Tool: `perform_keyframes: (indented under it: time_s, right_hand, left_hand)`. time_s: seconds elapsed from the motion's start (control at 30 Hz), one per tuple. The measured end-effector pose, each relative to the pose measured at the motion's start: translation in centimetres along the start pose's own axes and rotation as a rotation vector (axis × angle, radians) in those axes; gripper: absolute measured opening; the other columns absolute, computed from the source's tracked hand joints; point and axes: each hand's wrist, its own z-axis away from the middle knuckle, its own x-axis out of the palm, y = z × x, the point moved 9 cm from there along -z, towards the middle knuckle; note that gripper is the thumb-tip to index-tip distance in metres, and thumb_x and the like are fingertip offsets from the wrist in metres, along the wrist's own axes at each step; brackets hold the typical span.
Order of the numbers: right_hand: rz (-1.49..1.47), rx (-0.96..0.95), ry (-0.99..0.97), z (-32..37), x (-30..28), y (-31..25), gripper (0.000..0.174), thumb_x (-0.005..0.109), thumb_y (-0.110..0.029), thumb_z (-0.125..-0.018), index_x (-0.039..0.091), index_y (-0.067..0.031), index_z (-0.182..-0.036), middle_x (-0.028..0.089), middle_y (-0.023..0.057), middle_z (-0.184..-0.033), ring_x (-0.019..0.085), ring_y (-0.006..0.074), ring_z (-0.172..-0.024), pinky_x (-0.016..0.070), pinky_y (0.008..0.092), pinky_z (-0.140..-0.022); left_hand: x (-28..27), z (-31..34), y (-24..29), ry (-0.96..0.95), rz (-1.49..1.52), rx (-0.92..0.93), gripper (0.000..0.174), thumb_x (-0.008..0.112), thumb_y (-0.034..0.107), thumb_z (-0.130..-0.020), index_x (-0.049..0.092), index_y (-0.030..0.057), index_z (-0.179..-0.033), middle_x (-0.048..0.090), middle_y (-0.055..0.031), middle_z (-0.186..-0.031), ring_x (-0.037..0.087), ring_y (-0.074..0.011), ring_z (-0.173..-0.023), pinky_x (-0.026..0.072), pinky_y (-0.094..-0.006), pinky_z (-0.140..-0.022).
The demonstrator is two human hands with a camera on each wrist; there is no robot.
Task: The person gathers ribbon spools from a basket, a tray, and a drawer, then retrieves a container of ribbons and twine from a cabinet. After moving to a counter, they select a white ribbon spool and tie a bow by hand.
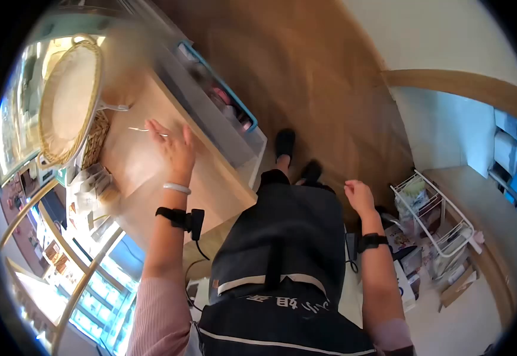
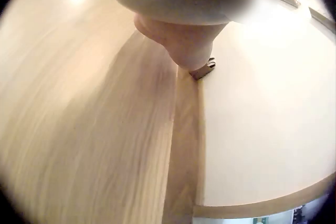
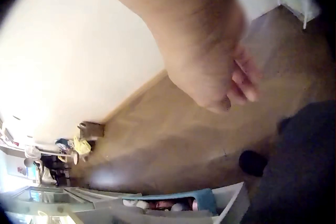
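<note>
Above the wooden counter (image 1: 134,157), the left hand (image 1: 177,155) holds a thin pale item (image 1: 138,129) at its fingers; what it is cannot be told. In the left wrist view this hand (image 2: 184,43) is mostly hidden behind a pale bangle (image 2: 168,4), and a small shiny piece (image 2: 211,64) shows just past it. The right hand (image 1: 360,196) hangs beside the dark apron (image 1: 282,237), fingers loosely curled around nothing. Over the floor, the right wrist view shows the same hand (image 3: 210,71) empty.
A round woven tray (image 1: 71,104) and a wicker basket (image 1: 95,139) stand at the counter's left. Below its edge is an open drawer with a blue-rimmed bin (image 1: 226,89). A white wire rack (image 1: 448,237) stands at the right.
</note>
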Motion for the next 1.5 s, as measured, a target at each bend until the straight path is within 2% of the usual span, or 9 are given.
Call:
perform_keyframes:
  time_s: [0.1,0.2,0.43,0.67,1.13,1.23,1.33,1.4,1.5]
  right_hand:
    - [-0.053,-0.059,-0.083,-6.3,0.0,-1.6,0.022,0.058,-0.018,-0.082,0.065,-0.0043,-0.098,0.066,0.0138,-0.092,0.063,0.0319,-0.087,0.0493,0.039,-0.077]
    - [-0.048,-0.064,-0.138,-12.6,0.4,-2.8,0.022,0.057,-0.018,-0.083,0.065,-0.0049,-0.098,0.066,0.0137,-0.093,0.063,0.0322,-0.087,0.0491,0.0392,-0.077]
    - [0.172,-0.185,-0.271,-25.5,0.6,-7.5,0.022,0.055,-0.019,-0.083,0.066,-0.008,-0.099,0.065,0.0153,-0.094,0.062,0.0345,-0.087,0.0492,0.0414,-0.077]
    - [0.248,-0.24,-0.368,-34.2,1.9,-10.8,0.023,0.055,-0.02,-0.082,0.067,-0.0095,-0.099,0.064,0.0151,-0.1,0.061,0.0326,-0.093,0.0486,0.0408,-0.079]
    - [0.278,-0.459,-0.635,-35.8,22.5,-24.6,0.026,0.055,-0.021,-0.081,0.066,-0.0129,-0.103,0.062,0.0139,-0.107,0.059,0.0339,-0.098,0.0471,0.0406,-0.085]
    - [0.214,-0.429,-0.712,-34.0,27.1,-26.3,0.029,0.057,-0.022,-0.081,0.063,-0.0102,-0.107,0.061,0.0152,-0.11,0.058,0.0337,-0.101,0.0466,0.0415,-0.086]
    - [0.211,-0.425,-0.691,-33.2,30.1,-28.0,0.037,0.06,-0.025,-0.08,0.058,-0.0051,-0.111,0.06,0.0195,-0.11,0.057,0.0336,-0.104,0.046,0.0417,-0.088]
    - [0.229,-0.265,-0.622,-33.4,31.0,-27.6,0.044,0.064,-0.027,-0.078,0.054,-0.0011,-0.112,0.06,0.0233,-0.107,0.057,0.0349,-0.103,0.0464,0.0418,-0.087]
    - [0.245,-0.292,-0.617,-33.8,33.2,-27.6,0.047,0.069,-0.029,-0.076,0.054,-0.0012,-0.11,0.061,0.0234,-0.105,0.058,0.0361,-0.1,0.0473,0.0422,-0.085]
  left_hand:
    - [0.6,0.0,-1.2,0.028,-0.102,-0.039,0.08,0.056,0.027,-0.087,0.01,-0.0173,-0.135,0.006,-0.0306,-0.144,0.016,-0.0421,-0.134,0.0197,-0.0406,-0.11]
    - [1.9,0.8,-3.0,-0.002,-0.157,-0.167,0.074,0.052,0.026,-0.089,0.01,-0.0114,-0.138,0.005,-0.0269,-0.145,0.017,-0.041,-0.134,0.0191,-0.0411,-0.11]
    - [3.3,1.6,-5.7,-0.069,-0.147,-0.352,0.063,0.044,0.024,-0.092,0.017,-0.0085,-0.138,0.003,-0.023,-0.147,0.017,-0.0383,-0.134,0.0185,-0.0414,-0.11]
    - [2.8,1.1,-5.1,-0.039,-0.152,-0.378,0.062,0.039,0.037,-0.094,0.024,-0.0047,-0.138,0.016,-0.0204,-0.145,0.02,-0.0331,-0.134,0.0187,-0.0397,-0.109]
    - [3.0,0.2,-4.2,-0.015,-0.188,-0.387,0.063,0.036,0.041,-0.093,0.031,-0.0048,-0.137,0.031,-0.02,-0.14,0.028,-0.0304,-0.13,0.0207,-0.0391,-0.107]
    - [3.0,0.4,-4.5,0.007,-0.189,-0.434,0.067,0.035,0.044,-0.091,0.031,-0.0052,-0.136,0.032,-0.0199,-0.14,0.029,-0.0295,-0.13,0.0211,-0.0393,-0.107]
    - [2.8,0.7,-4.9,0.028,-0.157,-0.497,0.068,0.032,0.045,-0.091,0.031,-0.0062,-0.136,0.032,-0.0203,-0.139,0.03,-0.0295,-0.13,0.0218,-0.0402,-0.107]
    - [2.9,0.9,-5.1,0.057,-0.124,-0.524,0.07,0.032,0.046,-0.09,0.03,-0.0063,-0.136,0.032,-0.0201,-0.139,0.03,-0.0294,-0.13,0.022,-0.0405,-0.107]
    - [2.6,1.2,-5.5,0.074,-0.106,-0.574,0.074,0.031,0.051,-0.089,0.029,-0.006,-0.137,0.032,-0.019,-0.139,0.03,-0.0285,-0.13,0.023,-0.0413,-0.107]
